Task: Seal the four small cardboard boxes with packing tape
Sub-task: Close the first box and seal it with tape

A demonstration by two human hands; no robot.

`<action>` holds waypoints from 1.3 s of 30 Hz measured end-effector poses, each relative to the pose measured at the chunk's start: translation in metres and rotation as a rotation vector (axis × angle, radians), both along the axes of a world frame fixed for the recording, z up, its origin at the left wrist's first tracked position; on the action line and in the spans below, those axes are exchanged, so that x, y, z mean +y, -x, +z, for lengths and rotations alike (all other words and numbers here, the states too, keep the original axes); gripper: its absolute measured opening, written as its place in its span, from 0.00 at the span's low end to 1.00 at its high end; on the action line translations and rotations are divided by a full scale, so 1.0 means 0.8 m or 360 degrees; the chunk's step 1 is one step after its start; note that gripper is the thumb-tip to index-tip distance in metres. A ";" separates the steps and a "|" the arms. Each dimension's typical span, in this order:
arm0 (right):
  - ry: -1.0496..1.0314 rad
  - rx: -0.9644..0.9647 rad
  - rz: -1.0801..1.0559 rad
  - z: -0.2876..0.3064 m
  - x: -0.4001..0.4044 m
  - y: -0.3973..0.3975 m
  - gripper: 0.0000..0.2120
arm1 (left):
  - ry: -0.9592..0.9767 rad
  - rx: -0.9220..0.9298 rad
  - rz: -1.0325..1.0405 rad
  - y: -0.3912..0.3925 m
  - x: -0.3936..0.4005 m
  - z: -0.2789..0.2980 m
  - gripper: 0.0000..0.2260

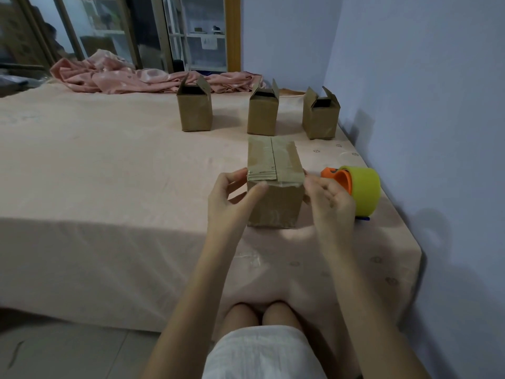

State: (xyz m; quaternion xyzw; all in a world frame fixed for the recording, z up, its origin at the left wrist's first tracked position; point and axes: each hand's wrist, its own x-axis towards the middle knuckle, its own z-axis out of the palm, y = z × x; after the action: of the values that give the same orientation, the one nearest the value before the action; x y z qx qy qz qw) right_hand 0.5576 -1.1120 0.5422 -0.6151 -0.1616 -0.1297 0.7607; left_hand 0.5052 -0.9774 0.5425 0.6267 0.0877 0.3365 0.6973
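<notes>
While both hands flank the near box, left hand thumb presses tape; right hand spread, nearer the tape dispenser.

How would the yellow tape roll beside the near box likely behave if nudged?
The tape roll seems to stand on its round edge on the bed cover, so it would probably roll. The soft cover may slow it. Its orange dispenser on one side might make it tip or veer.
</notes>
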 end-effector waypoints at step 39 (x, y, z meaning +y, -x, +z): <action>0.0265 -0.0251 -0.0383 -0.016 0.012 -0.012 0.06 | -0.0265 -0.0047 0.0233 -0.009 0.000 -0.009 0.08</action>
State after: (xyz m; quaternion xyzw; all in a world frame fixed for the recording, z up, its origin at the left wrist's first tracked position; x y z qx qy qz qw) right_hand 0.5671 -1.1021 0.5291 -0.6788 -0.1562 -0.2540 0.6710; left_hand 0.5125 -0.9770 0.5352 0.6694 0.0948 0.4018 0.6177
